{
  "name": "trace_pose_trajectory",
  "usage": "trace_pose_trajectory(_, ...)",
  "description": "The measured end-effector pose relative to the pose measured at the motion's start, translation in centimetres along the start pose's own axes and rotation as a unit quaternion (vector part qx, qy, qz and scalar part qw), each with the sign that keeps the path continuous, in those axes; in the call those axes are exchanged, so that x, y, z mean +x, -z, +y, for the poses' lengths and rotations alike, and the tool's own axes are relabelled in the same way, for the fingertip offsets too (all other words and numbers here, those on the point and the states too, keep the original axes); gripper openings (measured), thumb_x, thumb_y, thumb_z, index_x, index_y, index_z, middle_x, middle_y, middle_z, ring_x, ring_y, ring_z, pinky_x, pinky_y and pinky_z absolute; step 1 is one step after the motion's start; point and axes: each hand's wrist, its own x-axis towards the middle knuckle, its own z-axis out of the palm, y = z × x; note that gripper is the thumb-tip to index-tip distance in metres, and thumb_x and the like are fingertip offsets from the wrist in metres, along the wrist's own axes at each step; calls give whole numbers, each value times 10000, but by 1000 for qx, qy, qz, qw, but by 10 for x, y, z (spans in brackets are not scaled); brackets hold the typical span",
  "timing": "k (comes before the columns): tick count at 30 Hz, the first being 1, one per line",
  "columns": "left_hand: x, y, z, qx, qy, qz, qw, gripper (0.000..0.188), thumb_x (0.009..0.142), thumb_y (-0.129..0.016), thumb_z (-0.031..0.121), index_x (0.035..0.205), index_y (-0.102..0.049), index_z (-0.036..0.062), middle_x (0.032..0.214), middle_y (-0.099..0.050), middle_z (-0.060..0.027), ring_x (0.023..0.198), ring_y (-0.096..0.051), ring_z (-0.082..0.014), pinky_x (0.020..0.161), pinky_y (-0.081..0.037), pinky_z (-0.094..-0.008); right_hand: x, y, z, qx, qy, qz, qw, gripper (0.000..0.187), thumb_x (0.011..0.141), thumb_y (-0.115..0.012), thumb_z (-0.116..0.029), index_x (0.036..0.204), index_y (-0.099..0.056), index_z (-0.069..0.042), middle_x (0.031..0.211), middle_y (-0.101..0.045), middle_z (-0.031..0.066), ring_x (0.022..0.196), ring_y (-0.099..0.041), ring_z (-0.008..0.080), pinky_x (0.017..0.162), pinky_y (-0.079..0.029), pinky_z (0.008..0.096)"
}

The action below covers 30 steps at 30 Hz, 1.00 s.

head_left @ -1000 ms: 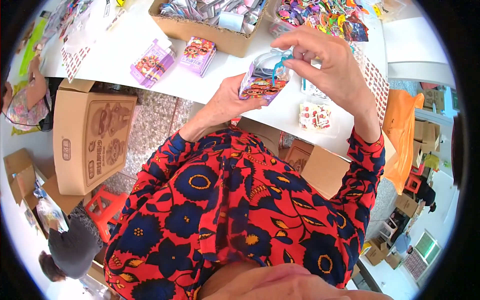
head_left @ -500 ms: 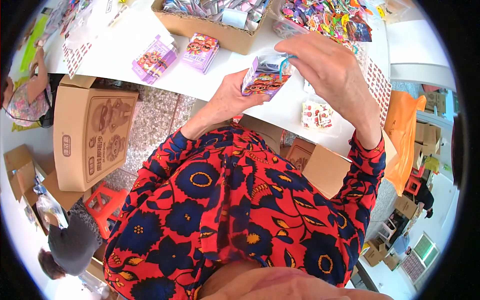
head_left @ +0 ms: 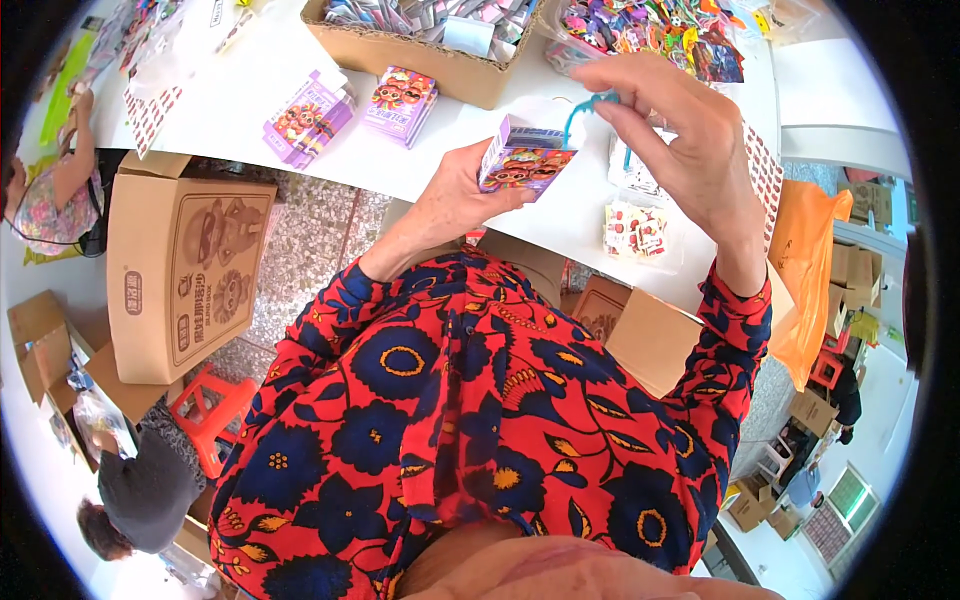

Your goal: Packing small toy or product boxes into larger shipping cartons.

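My left hand (head_left: pixel 450 198) grips a small purple box (head_left: pixel 524 174) with a colourful cartoon front. Its top is open toward my right hand. Between thumb and fingers, my right hand (head_left: pixel 680 135) pinches a teal cord-like strip (head_left: pixel 581 110). One end of the strip hangs down at the box's open edge; whether it reaches inside I cannot tell. On the white table (head_left: pixel 390 165), left of the held box, lie a similar purple box (head_left: pixel 309 118) with raised flaps and a stack of matching purple pieces (head_left: pixel 402 105). Below my right hand lies a clear packet of small red-and-white pieces (head_left: pixel 636 231).
A cardboard box of flat packets (head_left: pixel 415 62) and a clear tub of colourful charms (head_left: pixel 650 38) stand at the table's far side. Sticker sheets (head_left: pixel 762 172) and an orange bag (head_left: pixel 808 270) are at right. A large carton (head_left: pixel 190 270) and red stool (head_left: pixel 210 410) stand left. Other people are nearby.
My right hand has moved slightly right, away from the box, with the teal strip. The clear plastic at the box's mouth no longer shows. My left hand has barely shifted.
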Motion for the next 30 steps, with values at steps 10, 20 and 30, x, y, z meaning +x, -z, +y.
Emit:
trace_pose_trajectory(10, -1, -2, 10, -42, 15, -45, 998, 295, 831, -671, 87, 1101, -585, 4, 913, -654, -36, 785, -602, -82, 677, -515, -241, -3, -32, 0, -169, 261, 124, 942, 289, 665, -652, -62, 951, -649, -17, 923, -634, 98, 820, -629, 261, 720, -547, 368)
trace_pose_trajectory(20, -4, -2, 15, -68, 0, -58, 996, 303, 820, -678, 51, 1105, -583, 9, 974, -643, -43, 818, -608, -95, 692, -528, -252, -5, -46, 6, -163, 288, 155, 931, 291, 654, -641, -72, 939, -650, -19, 897, -634, 99, 813, -633, 256, 641, -538, 335)
trace_pose_trajectory(30, -5, -1, 17, -34, 3, -12, 999, 320, 822, -673, 57, 1127, -589, 13, 933, -650, -21, 798, -595, -76, 691, -502, -229, -19, -38, 7, -66, 114, 137, 982, 237, 721, -719, -9, 953, -670, -20, 886, -678, 69, 752, -629, 225, 628, -510, 315)
